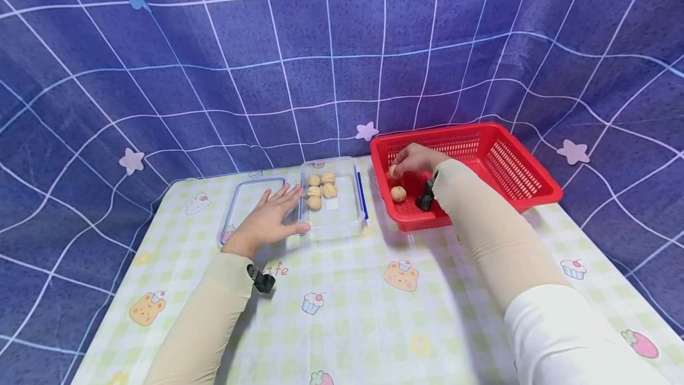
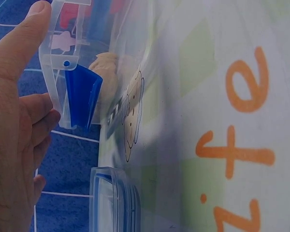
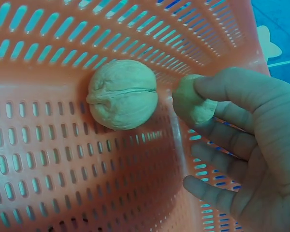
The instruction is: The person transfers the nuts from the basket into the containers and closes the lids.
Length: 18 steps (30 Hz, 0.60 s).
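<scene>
In the head view my right hand (image 1: 419, 159) reaches into the red basket (image 1: 534, 199). In the right wrist view its thumb and fingers pinch a walnut (image 3: 189, 102) close to the basket's wall. Another walnut (image 1: 398, 194) lies in the basket near that hand. My left hand (image 1: 271, 218) is spread with fairly straight fingers at the left side of a clear plastic container (image 1: 347, 218). The left wrist view shows its thumb and fingers touching the container's rim and side by a blue clip (image 2: 82, 96). Several walnuts (image 1: 314, 202) sit inside the container.
A clear lid (image 1: 228, 218) with a blue seal lies left of the container, partly behind the left hand. Blue patterned cloth (image 1: 331, 88) rises behind the table. A checked tablecloth (image 1: 347, 325) covers the table.
</scene>
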### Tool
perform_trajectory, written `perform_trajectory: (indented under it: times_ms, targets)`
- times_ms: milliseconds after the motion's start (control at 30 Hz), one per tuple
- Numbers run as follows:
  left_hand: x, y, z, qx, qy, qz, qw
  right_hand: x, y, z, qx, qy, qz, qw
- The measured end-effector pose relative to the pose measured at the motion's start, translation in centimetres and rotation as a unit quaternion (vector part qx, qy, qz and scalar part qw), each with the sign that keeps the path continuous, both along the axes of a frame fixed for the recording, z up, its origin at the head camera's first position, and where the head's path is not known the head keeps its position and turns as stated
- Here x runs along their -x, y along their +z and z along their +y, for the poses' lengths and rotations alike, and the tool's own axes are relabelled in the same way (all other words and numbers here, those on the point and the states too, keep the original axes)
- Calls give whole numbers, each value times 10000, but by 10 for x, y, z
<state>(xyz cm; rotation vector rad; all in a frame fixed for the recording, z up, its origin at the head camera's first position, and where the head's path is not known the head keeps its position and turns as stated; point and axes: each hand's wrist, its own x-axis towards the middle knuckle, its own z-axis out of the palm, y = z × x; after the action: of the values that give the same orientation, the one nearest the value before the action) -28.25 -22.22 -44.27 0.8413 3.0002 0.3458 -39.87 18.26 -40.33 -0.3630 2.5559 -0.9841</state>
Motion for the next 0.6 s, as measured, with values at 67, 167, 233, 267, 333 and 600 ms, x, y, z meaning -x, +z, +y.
perform_trajectory:
  times_ms: [67,167,233,267,333,600]
  targets:
    - [0,0,0,4,-1,2,10000,2,0,1,136,-67,-37,9999]
    - [0,1,0,27,2,-18,10000,5,1,3,274,-160,113,9994]
    - [0,1,0,35,4,-30,10000,7,2,4,264,-176,306,9990]
    - [0,0,0,41,7,-33,10000,7,3,5,240,-194,420,9986]
    - [0,0,0,40,8,-27,10000,7,5,5,194,-227,616,9977]
    - [1,0,-1,55,6,-28,10000,4,17,3,270,-295,820,9958]
